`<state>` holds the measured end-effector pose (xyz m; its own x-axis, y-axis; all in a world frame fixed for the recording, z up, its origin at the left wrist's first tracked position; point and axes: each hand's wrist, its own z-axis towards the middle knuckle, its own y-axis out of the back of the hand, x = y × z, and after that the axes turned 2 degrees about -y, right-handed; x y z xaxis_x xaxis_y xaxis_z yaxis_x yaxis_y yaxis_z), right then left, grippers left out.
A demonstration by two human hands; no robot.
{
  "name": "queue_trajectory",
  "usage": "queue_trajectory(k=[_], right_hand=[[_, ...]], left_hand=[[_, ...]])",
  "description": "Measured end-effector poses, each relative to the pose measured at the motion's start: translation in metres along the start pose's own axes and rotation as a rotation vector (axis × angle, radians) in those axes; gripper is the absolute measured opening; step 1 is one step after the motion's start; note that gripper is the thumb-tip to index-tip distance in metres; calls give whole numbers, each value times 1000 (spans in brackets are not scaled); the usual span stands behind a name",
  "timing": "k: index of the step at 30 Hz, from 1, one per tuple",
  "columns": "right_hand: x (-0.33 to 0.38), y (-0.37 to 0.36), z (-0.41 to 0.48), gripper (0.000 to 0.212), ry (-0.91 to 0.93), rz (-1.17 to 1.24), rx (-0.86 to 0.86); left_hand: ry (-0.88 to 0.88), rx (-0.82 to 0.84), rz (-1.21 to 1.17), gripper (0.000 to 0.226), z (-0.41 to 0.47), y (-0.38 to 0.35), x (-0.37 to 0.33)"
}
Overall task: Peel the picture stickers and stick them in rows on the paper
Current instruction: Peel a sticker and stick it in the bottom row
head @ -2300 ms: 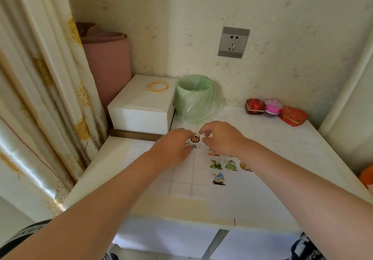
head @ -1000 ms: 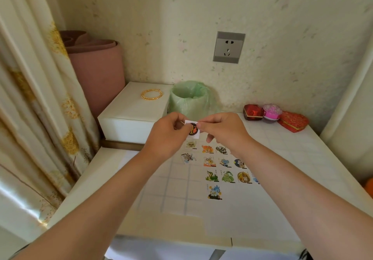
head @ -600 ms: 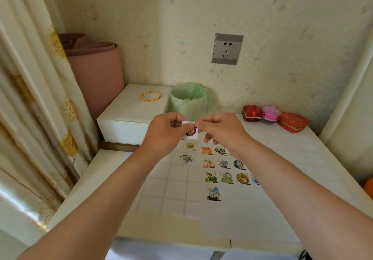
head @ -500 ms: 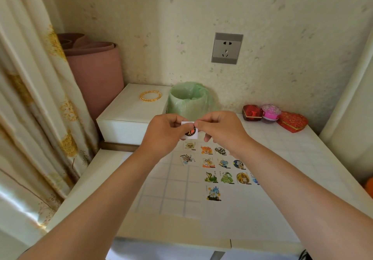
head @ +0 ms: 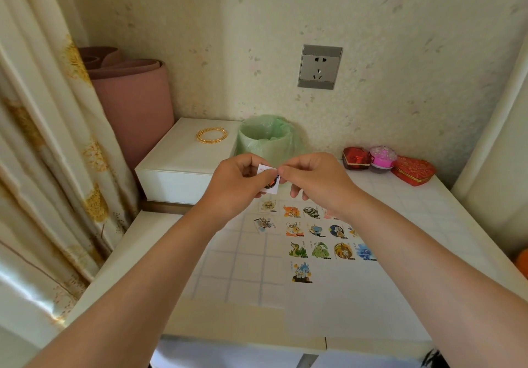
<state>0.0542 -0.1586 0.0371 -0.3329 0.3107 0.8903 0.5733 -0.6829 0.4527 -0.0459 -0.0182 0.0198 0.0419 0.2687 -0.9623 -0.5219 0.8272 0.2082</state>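
Pale wallpaper backs a white tiled table (head: 428, 210) in a corner. Above its far part, the left hand (head: 237, 187) pinches the left edge of a small sticker (head: 270, 180), fingers curled round it. The right hand (head: 317, 184) nips the sticker's upper right corner between thumb and forefinger, apparently working the picture off its backing. Both hands touch the piece, so neither is nearer. It is held up in the air, printed face toward the person, its long axis close to upright and leaning slightly. The paper (head: 243, 267) lies flat below and nearer the person. The stuck stickers (head: 320, 230) run there in rows across it, and the nearest row holds only one. The free spot beside that one seems the likely target, down and toward the body. A green-lined bin (head: 265, 139) stands just behind the hands.
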Motion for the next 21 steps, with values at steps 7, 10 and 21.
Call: queue_trajectory(k=[7,10,21], right_hand=[[-2,0,1,15,-23,40,2],[-3,3,3,13,-91,175,41],[-7,3,4,15,-39,71,65]], left_hand=[[44,-43,-1,5,2,-2,2],[60,-42,-37,8,4,-2,1],[53,-10,9,6,3,-3,1]])
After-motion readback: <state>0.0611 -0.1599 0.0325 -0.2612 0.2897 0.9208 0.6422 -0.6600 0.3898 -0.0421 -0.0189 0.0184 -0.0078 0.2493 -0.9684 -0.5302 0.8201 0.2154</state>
